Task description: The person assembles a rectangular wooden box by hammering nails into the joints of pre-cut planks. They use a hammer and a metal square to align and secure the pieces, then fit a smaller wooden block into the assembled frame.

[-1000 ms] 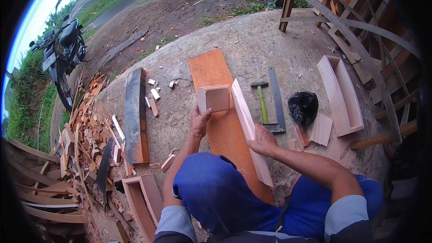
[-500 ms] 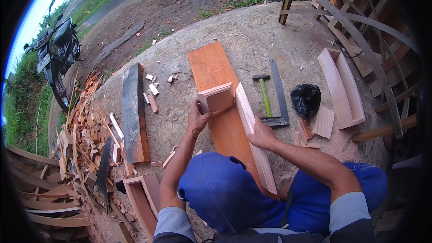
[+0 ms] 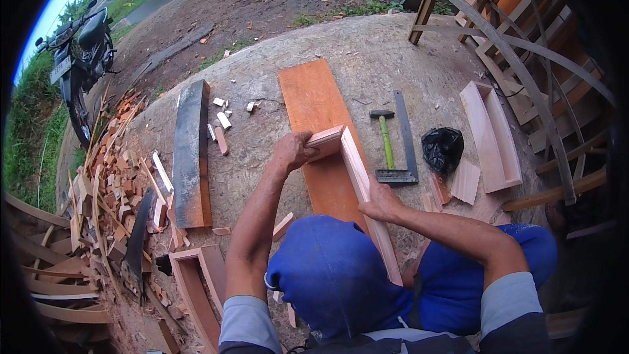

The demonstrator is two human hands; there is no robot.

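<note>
Reaching forward, left hand [image 3: 293, 153] grips a short board [image 3: 326, 139]; right hand [image 3: 384, 202] clasps a long plank [image 3: 377, 231].

Concrete floor [image 3: 393, 52], bare dirt [image 3: 275, 3] beyond, grass [image 3: 26, 131] left.

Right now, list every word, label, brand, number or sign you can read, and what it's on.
No text is legible.
Plate on the motorbike: too small and blurred to read.
Square: any markings too small to tell.
Held boards: none visible.
</note>
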